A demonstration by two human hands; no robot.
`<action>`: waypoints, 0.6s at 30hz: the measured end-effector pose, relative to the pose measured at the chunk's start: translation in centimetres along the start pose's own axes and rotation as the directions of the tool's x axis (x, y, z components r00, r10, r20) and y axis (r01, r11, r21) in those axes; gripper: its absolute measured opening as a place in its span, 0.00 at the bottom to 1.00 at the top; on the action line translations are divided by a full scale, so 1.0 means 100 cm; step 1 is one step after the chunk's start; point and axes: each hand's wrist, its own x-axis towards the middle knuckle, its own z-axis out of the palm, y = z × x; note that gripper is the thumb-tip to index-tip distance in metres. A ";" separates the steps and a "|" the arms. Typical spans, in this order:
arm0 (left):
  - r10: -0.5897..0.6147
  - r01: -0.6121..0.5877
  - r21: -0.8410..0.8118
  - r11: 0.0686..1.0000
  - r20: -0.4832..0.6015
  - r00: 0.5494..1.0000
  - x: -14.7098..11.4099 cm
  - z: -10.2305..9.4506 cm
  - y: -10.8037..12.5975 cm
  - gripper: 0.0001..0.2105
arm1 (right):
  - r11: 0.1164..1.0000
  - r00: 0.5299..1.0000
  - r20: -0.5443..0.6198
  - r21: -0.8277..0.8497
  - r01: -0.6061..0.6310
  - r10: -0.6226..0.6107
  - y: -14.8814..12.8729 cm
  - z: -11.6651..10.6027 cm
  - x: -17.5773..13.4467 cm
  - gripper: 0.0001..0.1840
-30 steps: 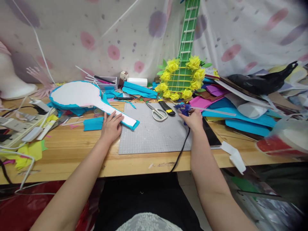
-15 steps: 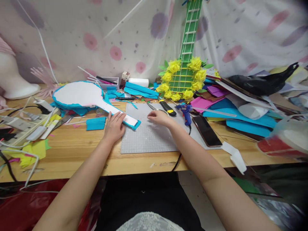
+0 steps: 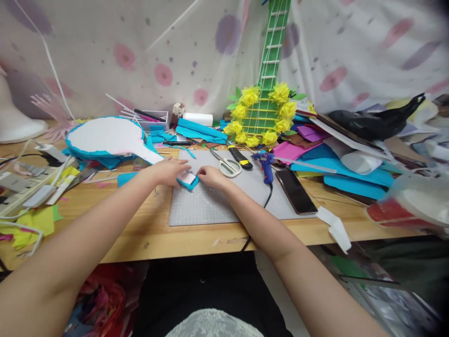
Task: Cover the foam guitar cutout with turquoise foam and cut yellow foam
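Observation:
A white paddle-shaped board (image 3: 105, 135) with a long neck lies at the left, its rim wrapped in blue paper. Across the neck rests my left hand (image 3: 170, 171), fingers stretched out and pressing from above, hiding part of it. At the neck's end, my right hand (image 3: 211, 177) has its fingertips pinched together at the blue paper edging (image 3: 191, 184). The neck's end lies on a grey cutting mat (image 3: 210, 206). Behind my right hand are white-handled scissors (image 3: 229, 167) and a yellow-and-black utility knife (image 3: 240, 157).
A blue glue gun (image 3: 266, 167) and a phone (image 3: 296, 191) lie to the right. Behind stands a green guitar shape (image 3: 263, 112) with yellow flowers. Stacked coloured sheets (image 3: 336, 159) and a plastic cup (image 3: 403, 206) fill the right; a power strip (image 3: 21, 187) and cables crowd the left.
My left hand has slid up and over the neck, towards its end. My right hand has moved left and down to the neck's tip, uncovering the scissors. The view has shifted slightly.

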 end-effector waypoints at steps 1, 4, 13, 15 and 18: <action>0.011 -0.011 0.003 1.000 0.048 0.999 0.005 -0.003 0.003 0.34 | 1.000 1.000 0.004 -0.015 -0.019 0.019 -0.002 0.000 -0.002 0.13; 0.050 -0.053 0.024 0.998 0.120 0.992 0.013 -0.006 0.012 0.31 | 0.999 0.999 -0.009 -0.041 -0.035 0.035 -0.005 0.000 -0.005 0.12; 0.012 -0.014 0.035 0.999 0.046 0.999 0.013 -0.007 0.011 0.25 | 0.999 0.982 -0.187 0.046 -0.014 0.023 0.008 0.009 0.000 0.12; 0.016 -0.017 0.033 0.999 0.032 0.999 0.013 -0.007 0.012 0.25 | 0.997 0.983 -0.176 0.073 -0.029 0.042 0.010 0.009 0.000 0.12; 0.011 -0.012 0.039 0.999 0.007 1.000 0.015 -0.005 0.012 0.26 | 0.994 0.984 -0.171 0.105 -0.023 0.040 0.011 0.010 0.000 0.14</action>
